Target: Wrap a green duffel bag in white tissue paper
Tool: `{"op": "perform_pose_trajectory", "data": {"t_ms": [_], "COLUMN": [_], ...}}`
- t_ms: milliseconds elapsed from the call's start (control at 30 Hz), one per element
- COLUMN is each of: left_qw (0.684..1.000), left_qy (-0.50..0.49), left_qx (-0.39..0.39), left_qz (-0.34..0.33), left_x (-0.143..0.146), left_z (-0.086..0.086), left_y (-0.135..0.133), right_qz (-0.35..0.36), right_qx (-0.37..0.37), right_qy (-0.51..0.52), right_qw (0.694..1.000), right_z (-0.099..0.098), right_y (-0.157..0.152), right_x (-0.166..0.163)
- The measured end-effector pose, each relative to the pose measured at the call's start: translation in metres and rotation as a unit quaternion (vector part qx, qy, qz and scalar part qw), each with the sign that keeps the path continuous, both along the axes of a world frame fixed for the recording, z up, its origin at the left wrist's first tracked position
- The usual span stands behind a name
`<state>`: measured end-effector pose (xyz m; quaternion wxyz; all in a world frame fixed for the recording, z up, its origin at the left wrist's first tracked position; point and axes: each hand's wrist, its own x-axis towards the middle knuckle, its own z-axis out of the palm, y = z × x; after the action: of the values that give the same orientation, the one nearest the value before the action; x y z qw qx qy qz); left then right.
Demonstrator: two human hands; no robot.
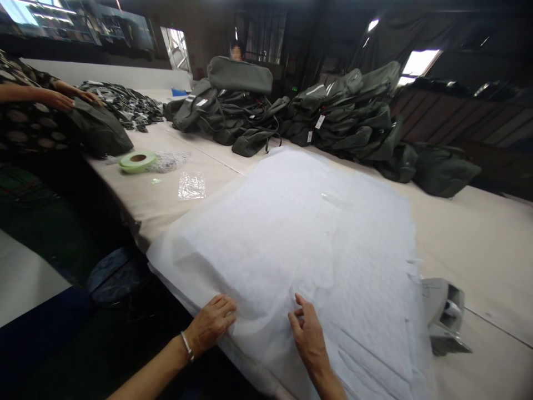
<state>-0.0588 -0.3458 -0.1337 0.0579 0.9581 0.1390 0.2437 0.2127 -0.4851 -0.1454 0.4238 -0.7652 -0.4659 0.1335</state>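
Observation:
A stack of thin white, translucent sheets lies spread over the near part of the table, its upper layers slightly wrinkled. At the near left edge, my left hand has its fingers curled closed on the top white sheet; a bracelet circles that wrist. Further right, my right hand rests low over the same sheet with thumb and fingers apart, holding nothing. A small clear strip lies on the stack.
Dark green bags are piled along the far side. At left, a co-worker's hands handle a dark bag. A green tape roll and clear plastic bag lie on the table. A grey-white tape dispenser stands right.

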Motion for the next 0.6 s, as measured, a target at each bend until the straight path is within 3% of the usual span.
{"op": "perform_pose_trajectory", "data": {"t_ms": [167,333,467,600], "left_qw": [1.0,0.999,0.99,0.988], "left_qy": [-0.003,0.022,0.095,0.082], "left_qx": [-0.004,-0.031,-0.105,-0.128], "left_qz": [0.011,0.026,0.012,-0.005], "left_x": [0.001,-0.004,-0.004,0.025], "left_z": [-0.003,-0.003,0.02,0.048], "left_y": [-0.001,-0.003,-0.01,-0.017], "right_qz": [0.057,0.109,0.115,0.114], "right_qx": [0.012,-0.078,-0.135,-0.145], "right_qy": [-0.131,-0.189,-0.218,-0.224], "right_qw": [0.99,0.973,0.96,0.957], "right_z": [0.006,0.012,0.014,0.01], "right_y": [0.003,0.008,0.012,0.014], "right_x": [-0.004,-0.01,-0.012,-0.012]}}
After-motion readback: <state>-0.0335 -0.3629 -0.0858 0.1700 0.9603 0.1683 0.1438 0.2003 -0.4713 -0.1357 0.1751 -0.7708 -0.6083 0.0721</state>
